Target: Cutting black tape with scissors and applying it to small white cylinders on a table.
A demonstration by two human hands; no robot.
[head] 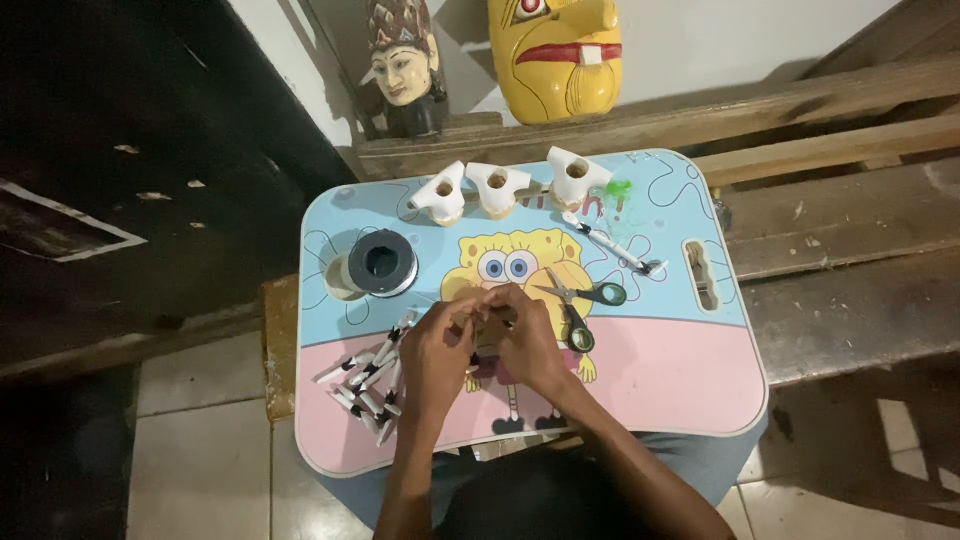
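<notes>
My left hand (438, 352) and my right hand (525, 337) meet over the middle of a small lap table (660, 370) with a cartoon print. Both pinch a small object between the fingertips; it is too hidden to tell what it is. A pile of several small white tubes with black tips (370, 380) lies just left of my left hand. Green-handled scissors (580, 300) lie open to the right of my right hand. A roll of black tape (381, 262) sits at the table's left.
Three white wooden pieces with holes (497, 187) stand along the table's far edge. A white-and-black stick (612, 243) lies near them. Two carved masks (555, 55) lean on the wall behind. Wooden beams (850, 200) run to the right.
</notes>
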